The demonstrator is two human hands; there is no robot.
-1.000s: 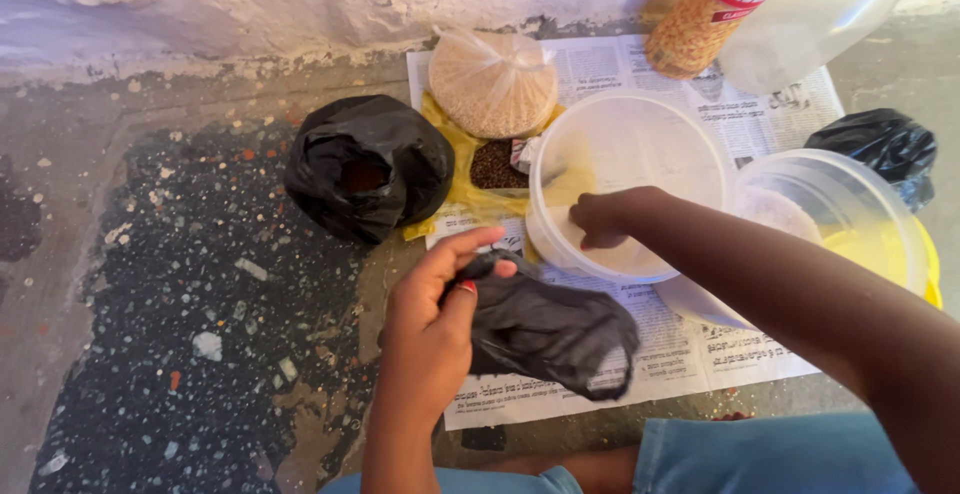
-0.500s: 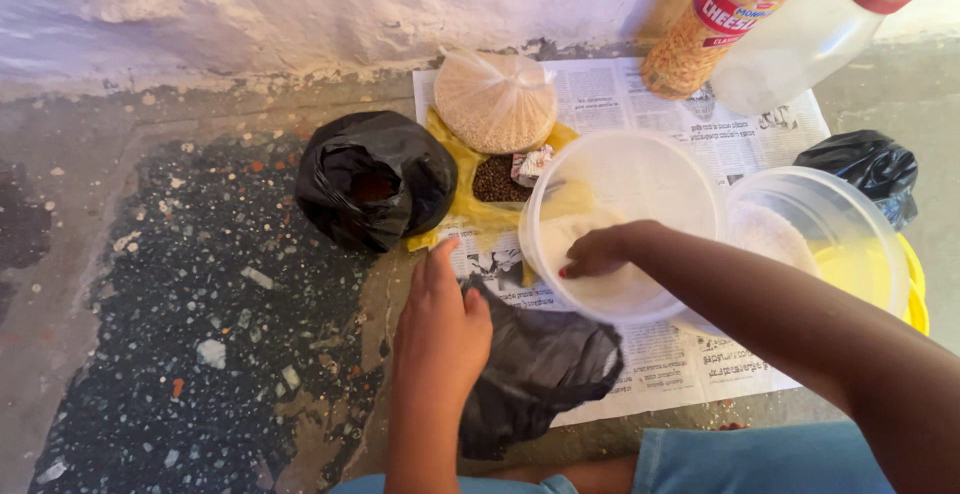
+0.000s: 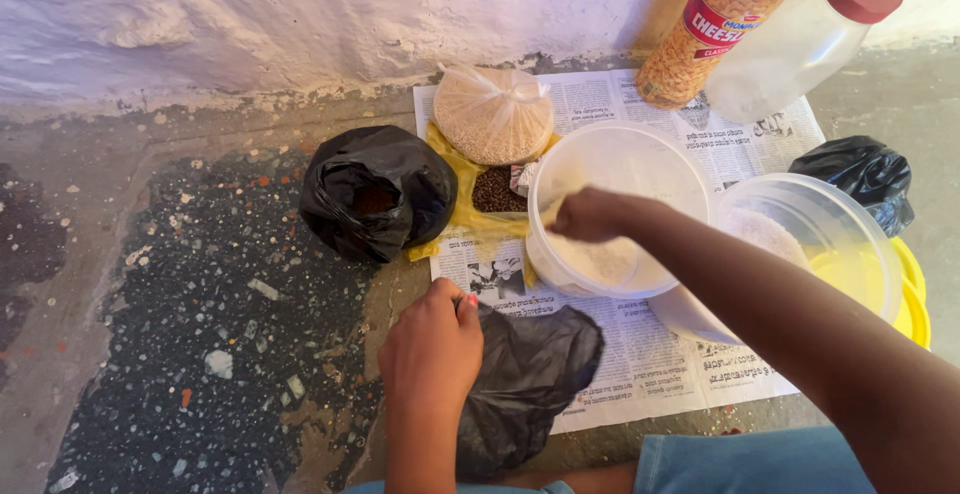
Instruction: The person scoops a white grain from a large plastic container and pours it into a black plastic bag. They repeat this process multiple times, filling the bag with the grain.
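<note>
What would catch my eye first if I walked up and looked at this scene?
Likely the right hand dipping into a white plastic tub of pale powder at the centre of the newspaper. Just below, the left hand grips a crumpled black plastic bag. At the top right, two red-capped jars lean against the whitewashed wall.

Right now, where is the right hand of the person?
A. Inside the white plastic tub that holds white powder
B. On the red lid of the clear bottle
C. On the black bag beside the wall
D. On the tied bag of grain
A: the right hand reaches over the rim into the white plastic tub, just above the white powder, while the left hand rests on the crumpled black bag lying on the newspaper.
</note>
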